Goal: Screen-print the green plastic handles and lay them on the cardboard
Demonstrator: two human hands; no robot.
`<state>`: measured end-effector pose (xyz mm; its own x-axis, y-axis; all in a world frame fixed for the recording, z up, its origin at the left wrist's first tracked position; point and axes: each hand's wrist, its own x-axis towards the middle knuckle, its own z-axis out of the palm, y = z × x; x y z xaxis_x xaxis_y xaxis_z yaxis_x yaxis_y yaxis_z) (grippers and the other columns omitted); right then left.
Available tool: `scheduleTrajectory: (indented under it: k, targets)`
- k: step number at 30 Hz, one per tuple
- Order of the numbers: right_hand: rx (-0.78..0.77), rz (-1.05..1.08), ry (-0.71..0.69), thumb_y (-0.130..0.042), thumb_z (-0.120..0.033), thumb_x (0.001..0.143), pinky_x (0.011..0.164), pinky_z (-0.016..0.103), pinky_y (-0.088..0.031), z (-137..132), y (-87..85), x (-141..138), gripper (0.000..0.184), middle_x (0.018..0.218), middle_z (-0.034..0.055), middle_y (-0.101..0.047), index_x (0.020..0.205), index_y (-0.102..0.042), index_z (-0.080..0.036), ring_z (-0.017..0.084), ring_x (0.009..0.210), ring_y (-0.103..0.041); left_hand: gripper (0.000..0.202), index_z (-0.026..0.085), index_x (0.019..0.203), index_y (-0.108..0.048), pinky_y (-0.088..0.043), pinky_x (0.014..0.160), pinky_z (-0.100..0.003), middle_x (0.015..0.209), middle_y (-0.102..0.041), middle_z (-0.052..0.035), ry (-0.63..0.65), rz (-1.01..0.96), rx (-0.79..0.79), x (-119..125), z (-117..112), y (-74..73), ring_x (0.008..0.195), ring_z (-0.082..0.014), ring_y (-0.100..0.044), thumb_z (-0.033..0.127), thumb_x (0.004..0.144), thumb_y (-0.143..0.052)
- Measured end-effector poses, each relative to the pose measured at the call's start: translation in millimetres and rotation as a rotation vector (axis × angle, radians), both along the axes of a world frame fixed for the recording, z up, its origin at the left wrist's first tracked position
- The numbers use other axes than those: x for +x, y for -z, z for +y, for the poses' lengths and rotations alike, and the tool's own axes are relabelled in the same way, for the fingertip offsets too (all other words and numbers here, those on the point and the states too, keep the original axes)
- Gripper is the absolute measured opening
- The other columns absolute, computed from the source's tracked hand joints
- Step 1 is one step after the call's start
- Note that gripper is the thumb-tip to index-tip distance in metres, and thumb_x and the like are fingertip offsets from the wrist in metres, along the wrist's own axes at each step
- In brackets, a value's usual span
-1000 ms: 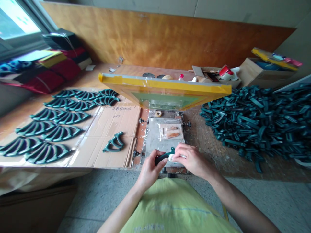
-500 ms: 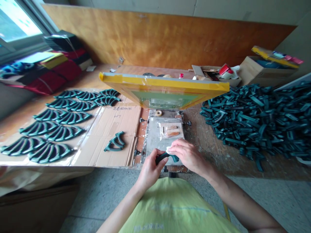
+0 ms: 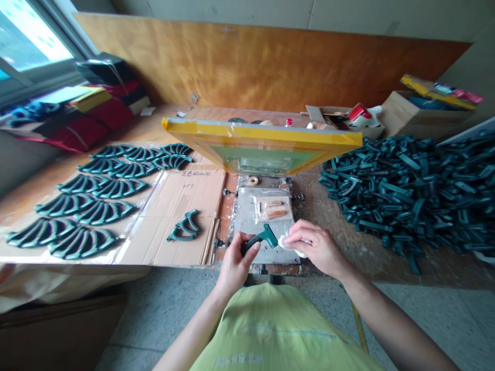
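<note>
My left hand (image 3: pixel 236 260) is closed around the dark end of a green plastic part (image 3: pixel 262 238), holding it just above the near edge of a shiny metal plate (image 3: pixel 247 216). My right hand (image 3: pixel 313 246) is closed on a small white cloth (image 3: pixel 286 243), right beside the part's green tip. A yellow-taped screen frame (image 3: pixel 263 135) stands raised over the far end of the plate. Two orange strips (image 3: pixel 274 208) lie under film on the plate.
One green part (image 3: pixel 183 226) lies alone on the cardboard sheet (image 3: pixel 181 198); rows of curved green parts (image 3: pixel 96 201) cover the left. A big heap of dark green parts (image 3: pixel 410 190) fills the right. Cardboard boxes (image 3: pixel 410 118) and a tape roll (image 3: pixel 252 181) sit further back.
My right hand has slid right off the part with the cloth, uncovering its green tip. My left hand has lifted the part slightly farther over the plate.
</note>
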<state>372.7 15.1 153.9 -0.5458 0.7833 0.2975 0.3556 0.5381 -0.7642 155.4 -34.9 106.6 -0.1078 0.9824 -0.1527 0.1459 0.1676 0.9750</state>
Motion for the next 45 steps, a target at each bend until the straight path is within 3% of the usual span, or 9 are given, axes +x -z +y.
scheduleTrajectory:
  k: [4,10,15,19,24,31,34,41,45]
  targets:
    - [0.135,-0.026,-0.007,-0.06,-0.024,0.092,0.071,0.025,-0.05,20,4.6,-20,0.015,0.083,0.0017,-0.064,0.084,-0.072,-0.021,0.013,0.077,-0.062,0.025,0.019,0.092,-0.057,-0.038,0.063,-0.024,0.078,-0.058,0.0005,0.111,0.06,0.041,7,-3,-3.4,0.069,-0.0126,-0.049,0.043,0.087,-0.06]
    - [0.276,-0.069,0.365,-0.058,-0.018,0.091,0.068,0.026,-0.05,53,16.2,-1,0.018,0.078,0.0024,-0.062,0.077,-0.069,-0.02,0.015,0.072,-0.06,0.024,0.019,0.091,-0.057,-0.035,0.06,-0.024,0.073,-0.056,0.002,0.135,0.079,0.026,15,-2,-5.3,0.065,-0.0126,-0.047,0.043,0.088,-0.058]
    - [0.386,-0.09,0.083,-0.051,-0.016,0.095,0.073,0.026,-0.05,21,0.8,-6,0.02,0.083,0.0033,-0.062,0.088,-0.069,-0.021,0.015,0.081,-0.06,0.022,0.019,0.092,-0.058,-0.038,0.066,-0.025,0.079,-0.06,0.0002,0.111,0.088,0.047,25,6,-0.6,0.072,-0.0147,-0.052,0.041,0.088,-0.058]
    - [0.409,-0.221,-0.025,-0.047,-0.015,0.096,0.073,0.027,-0.049,24,13.3,-5,0.024,0.082,0.0046,-0.06,0.088,-0.068,-0.02,0.017,0.082,-0.057,0.022,0.019,0.092,-0.058,-0.039,0.066,-0.026,0.079,-0.06,0.0003,0.136,0.09,0.034,38,13,-3.2,0.072,-0.0151,-0.052,0.041,0.088,-0.059]
    - [0.225,-0.197,0.332,-0.049,-0.02,0.095,0.072,0.027,-0.047,87,55.3,37,0.025,0.082,0.0041,-0.062,0.078,-0.068,-0.019,0.015,0.077,-0.058,0.022,0.019,0.089,-0.057,-0.038,0.065,-0.024,0.078,-0.058,0.0005,0.172,0.057,0.005,55,21,-10.2,0.071,-0.0135,-0.05,0.041,0.087,-0.059]
    - [-0.365,0.269,0.672,-0.072,-0.055,0.066,0.059,0.03,-0.046,162,124.8,105,0.04,0.069,0.0061,-0.068,0.071,-0.068,-0.016,0.019,0.063,-0.061,0.035,0.02,0.088,-0.051,-0.018,0.045,-0.019,0.06,-0.032,0.0099,-0.031,-0.236,-0.184,73,38,-2.9,0.047,-0.005,-0.023,0.052,0.082,-0.064]
    - [-0.463,0.41,0.784,-0.074,-0.058,0.057,0.055,0.03,-0.045,209,151.0,117,0.046,0.064,0.0067,-0.068,0.07,-0.067,-0.015,0.019,0.059,-0.06,0.041,0.021,0.085,-0.049,-0.011,0.044,-0.018,0.057,-0.025,0.0116,-0.149,-0.34,-0.273,78,44,5.1,0.044,-0.0032,-0.017,0.056,0.077,-0.068]
    - [-0.454,0.435,0.686,-0.075,-0.038,0.062,0.075,0.033,-0.053,335,160.8,82,0.03,0.088,0.0082,-0.075,0.083,-0.07,-0.016,0.023,0.085,-0.068,0.047,0.019,0.076,-0.056,-0.009,0.043,-0.018,0.046,-0.029,0.0102,-0.314,-0.35,-0.34,88,54,33.0,0.04,-0.0026,-0.018,0.063,0.071,-0.069]
    - [-0.4,0.37,0.476,-0.069,-0.025,0.074,0.095,0.037,-0.049,355,155.1,66,0.037,0.12,0.0091,-0.069,0.111,-0.067,-0.019,0.023,0.11,-0.064,0.046,0.019,0.081,-0.059,-0.013,0.042,-0.019,0.048,-0.038,0.0082,-0.352,-0.294,-0.317,98,65,41.6,0.039,-0.004,-0.022,0.061,0.068,-0.072]
